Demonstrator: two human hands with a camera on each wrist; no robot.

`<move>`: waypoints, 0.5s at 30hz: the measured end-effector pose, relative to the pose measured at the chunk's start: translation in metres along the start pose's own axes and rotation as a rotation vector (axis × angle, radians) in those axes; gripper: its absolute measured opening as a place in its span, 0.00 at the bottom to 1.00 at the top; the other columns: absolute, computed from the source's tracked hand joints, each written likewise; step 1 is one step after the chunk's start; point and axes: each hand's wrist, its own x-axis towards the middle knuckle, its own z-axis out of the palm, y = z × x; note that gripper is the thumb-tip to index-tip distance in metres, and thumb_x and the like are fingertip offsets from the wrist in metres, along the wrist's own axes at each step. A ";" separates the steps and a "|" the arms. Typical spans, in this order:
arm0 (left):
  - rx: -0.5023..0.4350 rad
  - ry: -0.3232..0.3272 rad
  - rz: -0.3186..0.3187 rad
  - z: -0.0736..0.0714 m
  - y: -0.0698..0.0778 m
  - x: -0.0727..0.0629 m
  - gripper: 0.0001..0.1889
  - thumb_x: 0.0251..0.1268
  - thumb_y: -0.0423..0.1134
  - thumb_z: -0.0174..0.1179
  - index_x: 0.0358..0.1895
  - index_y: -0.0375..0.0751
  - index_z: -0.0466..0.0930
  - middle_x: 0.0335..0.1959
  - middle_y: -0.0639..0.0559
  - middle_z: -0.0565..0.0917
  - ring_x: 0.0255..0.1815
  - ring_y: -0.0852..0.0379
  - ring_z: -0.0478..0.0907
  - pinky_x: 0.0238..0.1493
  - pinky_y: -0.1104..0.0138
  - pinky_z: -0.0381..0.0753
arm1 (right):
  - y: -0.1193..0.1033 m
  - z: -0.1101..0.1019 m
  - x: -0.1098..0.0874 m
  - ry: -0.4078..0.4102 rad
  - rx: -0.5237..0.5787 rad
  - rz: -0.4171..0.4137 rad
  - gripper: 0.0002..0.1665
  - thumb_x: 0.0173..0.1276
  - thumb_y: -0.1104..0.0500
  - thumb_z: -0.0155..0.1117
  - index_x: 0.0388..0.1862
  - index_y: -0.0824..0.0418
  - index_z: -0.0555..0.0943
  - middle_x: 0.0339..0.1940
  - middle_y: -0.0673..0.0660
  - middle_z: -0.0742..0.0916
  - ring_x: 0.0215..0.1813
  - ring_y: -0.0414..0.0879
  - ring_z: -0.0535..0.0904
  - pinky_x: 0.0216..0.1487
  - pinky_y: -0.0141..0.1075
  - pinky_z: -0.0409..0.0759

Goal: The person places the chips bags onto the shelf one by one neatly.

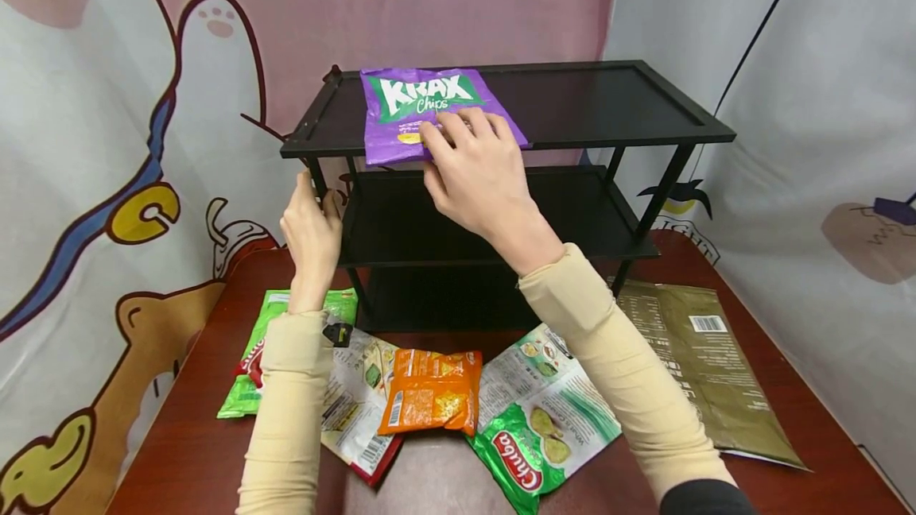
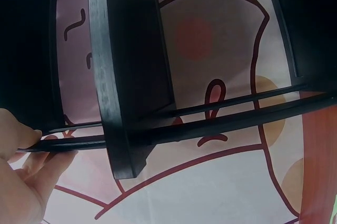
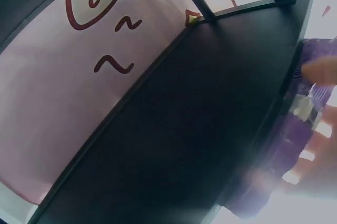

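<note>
My right hand (image 1: 483, 169) holds a purple KRAX chips bag (image 1: 390, 129) by its lower edge, fingers over the printed face and thumb below. The bag lies over the left part of the top shelf (image 1: 587, 102) of a black three-tier rack, with its lower end past the front edge. In the right wrist view, the purple bag (image 3: 289, 145) runs along that edge, beside the blurred fingers. My left hand (image 1: 311, 229) grips the rack's front left post (image 1: 317, 176) just under the top shelf. The left wrist view shows thumb and fingers around this dark post (image 2: 84, 143).
On the brown table (image 1: 179, 427) in front of the rack lie a green bag (image 1: 268, 324), a grey-white bag (image 1: 351, 412), an orange bag (image 1: 435, 392) and a green-and-white Chuba bag (image 1: 529, 451). A large olive-gold bag (image 1: 708, 372) lies right. A printed curtain (image 1: 487, 6) hangs behind.
</note>
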 end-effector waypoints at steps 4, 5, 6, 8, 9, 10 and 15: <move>-0.008 -0.001 -0.011 0.000 0.000 0.000 0.12 0.67 0.34 0.53 0.48 0.29 0.73 0.33 0.33 0.79 0.32 0.34 0.78 0.34 0.46 0.72 | -0.003 0.003 -0.007 0.168 -0.018 -0.026 0.17 0.68 0.56 0.50 0.48 0.62 0.81 0.47 0.58 0.87 0.51 0.54 0.81 0.54 0.44 0.77; -0.008 -0.001 -0.012 0.000 0.000 0.000 0.12 0.67 0.34 0.53 0.49 0.30 0.73 0.33 0.33 0.80 0.32 0.34 0.78 0.34 0.46 0.72 | -0.003 0.005 -0.006 0.196 -0.021 -0.036 0.17 0.69 0.57 0.50 0.47 0.62 0.82 0.46 0.58 0.87 0.50 0.54 0.81 0.53 0.44 0.77; -0.009 -0.002 -0.011 0.000 0.000 0.000 0.12 0.67 0.34 0.53 0.49 0.30 0.73 0.33 0.33 0.80 0.32 0.34 0.78 0.35 0.46 0.72 | -0.004 0.006 -0.006 0.216 -0.023 -0.046 0.16 0.69 0.58 0.49 0.46 0.62 0.82 0.45 0.58 0.88 0.49 0.53 0.82 0.52 0.43 0.78; -0.008 -0.002 -0.007 0.000 0.000 0.000 0.12 0.68 0.35 0.53 0.48 0.30 0.73 0.33 0.33 0.80 0.33 0.34 0.79 0.35 0.45 0.73 | -0.004 0.010 -0.004 0.240 -0.011 -0.054 0.15 0.70 0.60 0.49 0.44 0.62 0.83 0.44 0.57 0.88 0.48 0.52 0.83 0.51 0.42 0.78; -0.006 -0.002 -0.004 0.001 0.000 0.000 0.12 0.68 0.35 0.53 0.48 0.30 0.73 0.33 0.33 0.80 0.33 0.34 0.79 0.35 0.45 0.73 | -0.004 0.012 -0.002 0.242 0.003 -0.052 0.15 0.71 0.60 0.49 0.44 0.62 0.83 0.44 0.57 0.88 0.48 0.52 0.83 0.51 0.41 0.78; -0.004 -0.002 -0.001 0.001 0.000 -0.001 0.12 0.68 0.35 0.53 0.48 0.29 0.73 0.33 0.33 0.80 0.34 0.33 0.79 0.36 0.45 0.73 | -0.004 0.013 -0.001 0.239 0.018 -0.048 0.14 0.71 0.60 0.50 0.43 0.62 0.83 0.43 0.56 0.89 0.48 0.51 0.83 0.51 0.41 0.78; -0.005 -0.001 0.002 0.000 0.000 -0.001 0.12 0.67 0.35 0.53 0.48 0.29 0.73 0.32 0.33 0.80 0.33 0.33 0.79 0.35 0.45 0.72 | -0.004 0.014 0.007 0.122 0.098 -0.013 0.16 0.72 0.55 0.50 0.46 0.60 0.82 0.46 0.55 0.88 0.50 0.51 0.83 0.51 0.41 0.77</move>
